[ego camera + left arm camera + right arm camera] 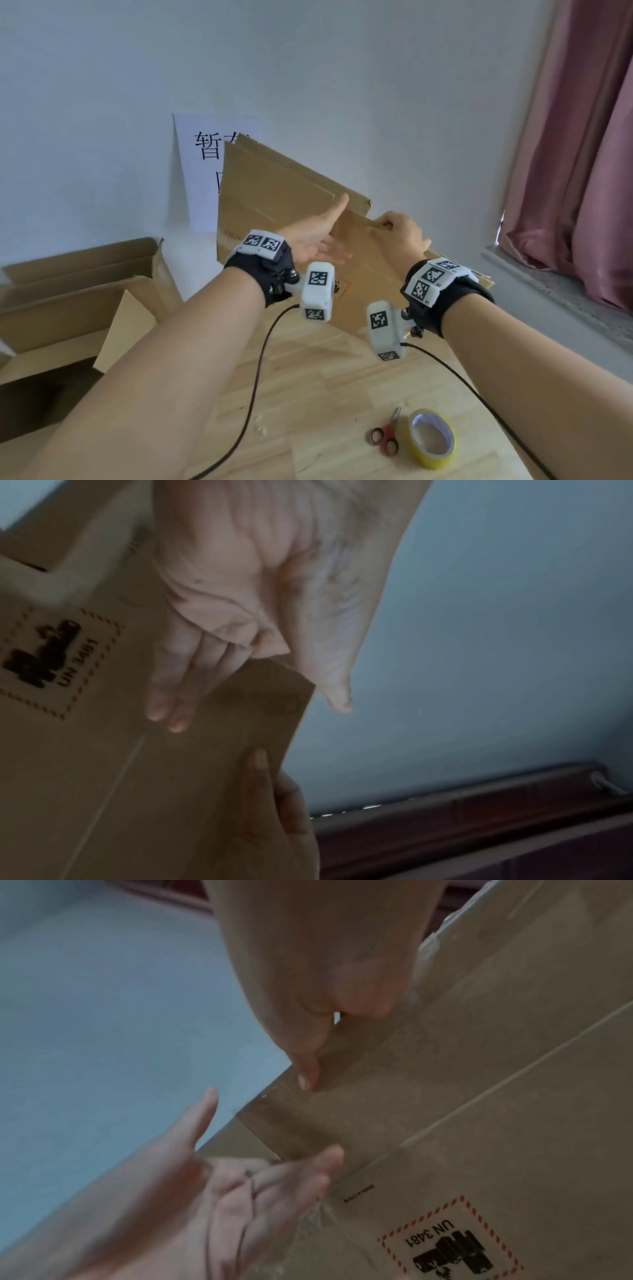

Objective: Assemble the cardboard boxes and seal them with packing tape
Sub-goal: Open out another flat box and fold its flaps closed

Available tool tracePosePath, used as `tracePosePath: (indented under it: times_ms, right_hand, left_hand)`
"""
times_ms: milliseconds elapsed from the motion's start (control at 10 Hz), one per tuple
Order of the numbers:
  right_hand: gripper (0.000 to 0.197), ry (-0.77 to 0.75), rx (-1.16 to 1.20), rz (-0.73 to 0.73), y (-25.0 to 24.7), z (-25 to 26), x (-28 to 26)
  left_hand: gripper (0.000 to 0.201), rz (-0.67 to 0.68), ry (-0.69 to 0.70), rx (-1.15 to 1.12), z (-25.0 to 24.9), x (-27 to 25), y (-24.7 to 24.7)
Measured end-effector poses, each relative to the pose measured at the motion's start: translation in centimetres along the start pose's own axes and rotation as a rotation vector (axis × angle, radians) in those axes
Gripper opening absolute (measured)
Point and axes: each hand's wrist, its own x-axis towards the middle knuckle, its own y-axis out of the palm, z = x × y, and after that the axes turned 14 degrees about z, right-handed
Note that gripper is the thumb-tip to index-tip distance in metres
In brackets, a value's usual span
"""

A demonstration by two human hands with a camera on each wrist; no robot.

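A flattened brown cardboard box [281,192] is held tilted above the wooden table [325,394], its lower edge near the tabletop. My left hand [322,233] is open, thumb raised, its straight fingers slid in behind a flap of the box [103,750]. My right hand [400,233] grips the upper edge of that flap, thumb on the near face [308,1074] and fingers curled over behind it. A red-bordered UN 3481 label [455,1245] is printed on the panel below. A yellow tape roll [433,438] and red-handled scissors [385,437] lie on the table near me.
An open cardboard box [68,308] stands at the left with its flaps up. A white paper sign [202,164] hangs on the wall behind. A pink curtain [582,154] and a window sill [548,291] are at the right. Black cables [260,359] trail from both wrists.
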Motion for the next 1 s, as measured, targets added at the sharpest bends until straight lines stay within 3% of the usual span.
tracePosePath:
  times_ms: [100,200,400,500,600,800,1000]
  right_hand:
    - [0.012,-0.054,-0.001,0.041,1.1,0.3,-0.6]
    - [0.012,-0.098,0.041,0.096,1.3,0.4,-0.6]
    - [0.014,-0.159,0.048,0.331,0.5,-0.8,-0.7]
    - [0.036,-0.046,-0.006,0.467,-0.7,-2.1,-1.2]
    - [0.046,0.157,-0.070,0.483,-1.6,-3.9,-1.1]
    - [0.032,0.420,-0.034,0.510,-2.8,-8.6,-1.7]
    - [0.051,0.435,0.515,0.432,-0.7,-10.4,-2.1]
  left_hand:
    - [0.079,-0.096,-0.022,-0.043,-0.8,0.4,0.8]
    - [0.022,-0.155,0.023,-0.160,-1.1,0.7,1.1]
    - [0.032,-0.228,0.123,-0.430,0.1,1.0,0.6]
    - [0.040,-0.231,0.126,-0.460,1.0,1.3,0.0]
    - [0.049,-0.271,0.108,-0.489,2.0,1.2,-0.6]
    - [0.042,-0.382,0.184,-0.536,2.6,1.7,-2.4]
    - [0.050,-0.363,0.270,-0.469,1.2,1.0,-2.1]
